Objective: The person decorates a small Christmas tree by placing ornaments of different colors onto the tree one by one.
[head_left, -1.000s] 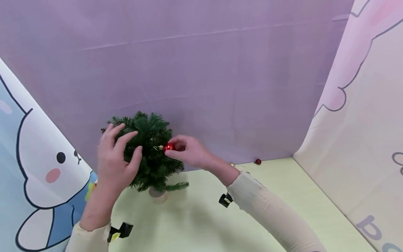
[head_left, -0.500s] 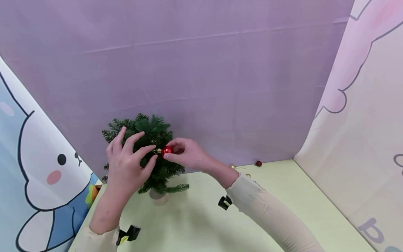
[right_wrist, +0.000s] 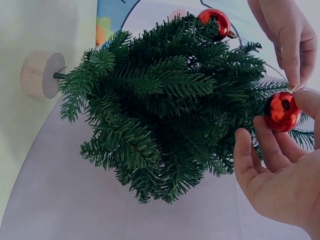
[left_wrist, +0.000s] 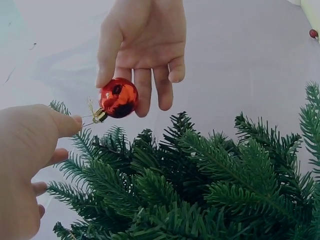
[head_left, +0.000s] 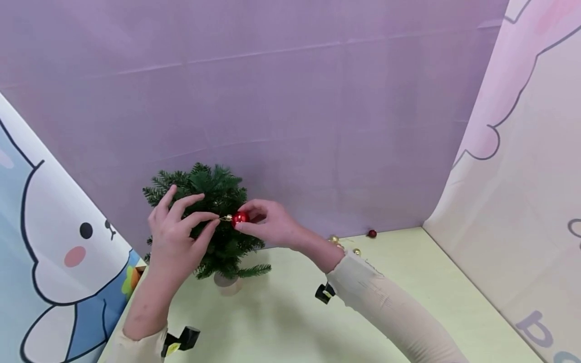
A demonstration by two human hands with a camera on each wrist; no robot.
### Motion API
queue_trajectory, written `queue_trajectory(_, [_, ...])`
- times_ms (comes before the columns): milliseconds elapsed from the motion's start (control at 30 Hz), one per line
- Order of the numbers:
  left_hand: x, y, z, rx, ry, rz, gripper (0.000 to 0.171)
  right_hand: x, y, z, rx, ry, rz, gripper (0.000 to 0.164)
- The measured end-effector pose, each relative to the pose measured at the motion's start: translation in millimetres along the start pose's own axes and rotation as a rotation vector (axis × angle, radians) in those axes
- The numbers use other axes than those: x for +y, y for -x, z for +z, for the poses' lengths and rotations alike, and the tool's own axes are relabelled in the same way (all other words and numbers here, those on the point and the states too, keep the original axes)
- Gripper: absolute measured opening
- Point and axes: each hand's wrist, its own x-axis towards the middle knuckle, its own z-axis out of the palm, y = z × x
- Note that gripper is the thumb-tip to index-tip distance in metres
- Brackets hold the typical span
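Note:
A shiny red Christmas bauble (head_left: 240, 219) with a gold cap is held in front of a small artificial Christmas tree (head_left: 213, 189). My right hand (head_left: 276, 222) grips the ball between thumb and fingers. From the other side, my left hand (head_left: 179, 239) pinches the thin string loop (left_wrist: 86, 120) at the cap with thumb and index finger, the other fingers spread. A second red bauble (right_wrist: 215, 22) shows among the branches in the right wrist view. The tree stands upright on a round wooden base (head_left: 229, 286).
Gold baubles (head_left: 357, 251) lie on the pale yellow table (head_left: 281, 322) beyond the right forearm, partly hidden by it. A small dark red ball (head_left: 372, 234) sits near the back edge. A purple curtain (head_left: 290, 111) hangs behind, with printed panels at both sides.
My left hand has come right and down to the bauble, and its thumb and index finger have closed on the string. The right hand keeps the bauble and has barely moved.

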Motion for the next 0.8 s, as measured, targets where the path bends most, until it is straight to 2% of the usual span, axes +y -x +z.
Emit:
queue_trajectory(100, [1.1,0.5,0.9,0.023,0.026,-0.016,0.013,-1,2,3,0.025,0.107,-0.039,0.038])
queue_trajectory(167, [1.4,0.9,0.7,0.015,0.018,-0.019,0.010,-4,3,6,0.048,0.223,-0.098,0.040])
queue_trajectory(267, [2.7,1.0,2.2,0.026,0.031,-0.023,0.010,-12,4,11,0.075,0.378,-0.180,0.036])
queue_trajectory(367, [3.4,0.7,2.5,0.028,0.042,-0.022,0.011,-21,2,17,0.090,0.452,-0.219,0.028])
queue_trajectory(467, [4.0,-0.2,3.5,0.033,0.062,-0.028,0.013,-23,-3,19,0.100,0.442,-0.233,0.024])
queue_trajectory(633, [5.5,-2.0,7.0,0.049,0.079,-0.043,0.013,-15,-11,19,0.132,0.351,-0.268,0.016])
queue_trajectory(800, [10.4,0.5,10.9,0.079,0.030,-0.030,0.010,-10,-12,19,0.158,0.276,-0.253,0.016])
